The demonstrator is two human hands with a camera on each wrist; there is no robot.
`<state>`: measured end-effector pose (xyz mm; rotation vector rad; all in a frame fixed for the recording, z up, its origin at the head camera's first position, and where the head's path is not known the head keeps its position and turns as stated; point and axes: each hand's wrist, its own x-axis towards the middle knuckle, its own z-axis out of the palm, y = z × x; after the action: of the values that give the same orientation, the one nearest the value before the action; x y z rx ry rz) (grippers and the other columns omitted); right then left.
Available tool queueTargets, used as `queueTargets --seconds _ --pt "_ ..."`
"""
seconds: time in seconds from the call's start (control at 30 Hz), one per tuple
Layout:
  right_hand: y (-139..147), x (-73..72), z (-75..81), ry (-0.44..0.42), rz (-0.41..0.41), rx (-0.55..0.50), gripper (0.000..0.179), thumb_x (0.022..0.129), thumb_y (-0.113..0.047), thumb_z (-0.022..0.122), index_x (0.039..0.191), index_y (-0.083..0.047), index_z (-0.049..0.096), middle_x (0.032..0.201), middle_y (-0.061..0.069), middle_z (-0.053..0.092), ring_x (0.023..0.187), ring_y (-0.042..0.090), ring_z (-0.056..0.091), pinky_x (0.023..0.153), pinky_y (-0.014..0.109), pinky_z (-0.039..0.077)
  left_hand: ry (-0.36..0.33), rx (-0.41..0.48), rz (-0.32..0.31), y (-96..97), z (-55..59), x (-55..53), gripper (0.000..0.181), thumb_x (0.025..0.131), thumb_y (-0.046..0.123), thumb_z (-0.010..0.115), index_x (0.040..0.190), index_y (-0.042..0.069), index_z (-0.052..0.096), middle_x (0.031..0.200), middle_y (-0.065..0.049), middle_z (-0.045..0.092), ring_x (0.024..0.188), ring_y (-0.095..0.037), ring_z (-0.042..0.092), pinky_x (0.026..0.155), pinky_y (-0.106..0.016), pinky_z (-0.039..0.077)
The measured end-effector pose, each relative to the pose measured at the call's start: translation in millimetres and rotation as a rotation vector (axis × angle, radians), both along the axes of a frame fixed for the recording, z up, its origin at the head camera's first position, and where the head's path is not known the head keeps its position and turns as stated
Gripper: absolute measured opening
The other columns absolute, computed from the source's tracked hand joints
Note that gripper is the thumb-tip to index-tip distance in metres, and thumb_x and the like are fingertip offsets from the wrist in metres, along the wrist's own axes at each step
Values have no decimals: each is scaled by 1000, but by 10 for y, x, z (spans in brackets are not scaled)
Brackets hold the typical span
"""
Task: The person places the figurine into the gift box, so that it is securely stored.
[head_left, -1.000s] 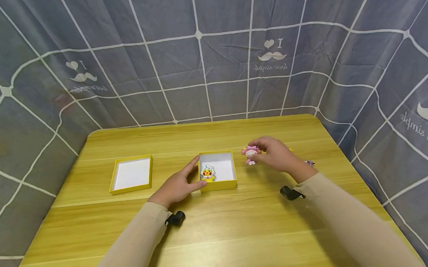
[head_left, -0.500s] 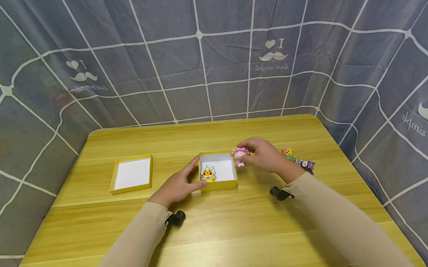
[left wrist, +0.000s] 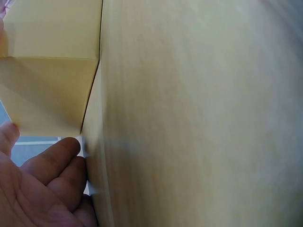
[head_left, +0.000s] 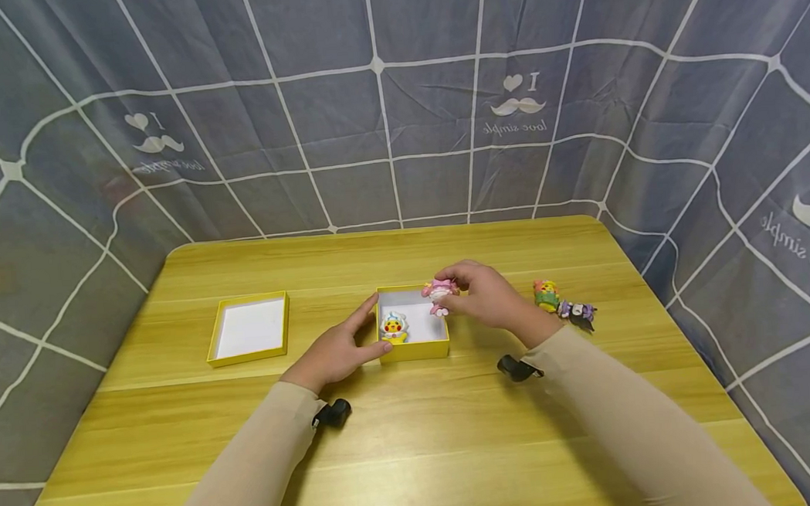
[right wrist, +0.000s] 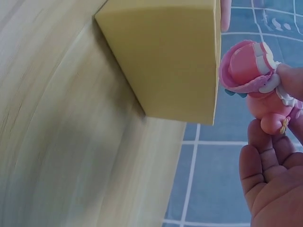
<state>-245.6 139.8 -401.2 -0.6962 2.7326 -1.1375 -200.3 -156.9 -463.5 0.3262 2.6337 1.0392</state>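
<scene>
A yellow box (head_left: 414, 351) with a white inside stands on the table, and a yellow toy figure (head_left: 393, 327) in a white hood sits in its left part. My left hand (head_left: 338, 354) rests along the box's left side, index finger at the far corner and thumb on the front wall, fingers nearly straight. Over the box's right edge, my right hand (head_left: 484, 298) pinches a pink toy figure (head_left: 440, 296) between thumb and fingers. In the right wrist view that pink figure (right wrist: 260, 80) shows beside the box's wall (right wrist: 165, 56), raised above the rim.
The yellow lid (head_left: 249, 330), white inside, lies at the left of the table. Right of my right hand are a green and yellow figure (head_left: 546, 295) and a purple and black figure (head_left: 579, 313), close together. A grey curtain (head_left: 320, 119) surrounds the wooden table (head_left: 417, 453).
My right hand has moved left with the pink figure, from right of the box to over its right edge, uncovering the two figures on the right. My left hand has stayed put.
</scene>
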Motion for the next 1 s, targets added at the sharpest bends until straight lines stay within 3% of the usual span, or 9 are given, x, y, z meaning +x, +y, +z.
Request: queueTargets --seconds 0.3,0.5,0.83,1.0 --pt "-152 20 -58 12 61 11 45 94 -15 80 135 0 70 125 14 69 102 24 61 88 35 52 4 12 -5 -8 -31 -8 98 90 72 69 166 52 11 168 -5 42 154 -40 40 123 -63 33" --pt "-218 32 -121 2 71 41 42 94 -17 81 133 -4 72 122 11 69 99 21 59 85 31 51 4 18 -7 -1 -18 0 98 91 70 70 166 52 11 168 -5 42 154 -38 40 123 -63 33" --pt "-271 56 -207 -15 78 90 43 95 -20 80 134 -5 72 127 10 71 102 22 61 90 36 54 -4 17 -1 8 -12 12 96 92 68 70 165 54 10 169 -5 40 154 -39 40 123 -64 34" --pt "-288 42 -262 8 82 140 42 94 -23 81 132 -7 74 132 11 73 121 29 65 108 46 52 -5 21 -2 13 -2 13 96 92 66 71 165 54 9 170 -4 38 155 -40 38 123 -64 32"
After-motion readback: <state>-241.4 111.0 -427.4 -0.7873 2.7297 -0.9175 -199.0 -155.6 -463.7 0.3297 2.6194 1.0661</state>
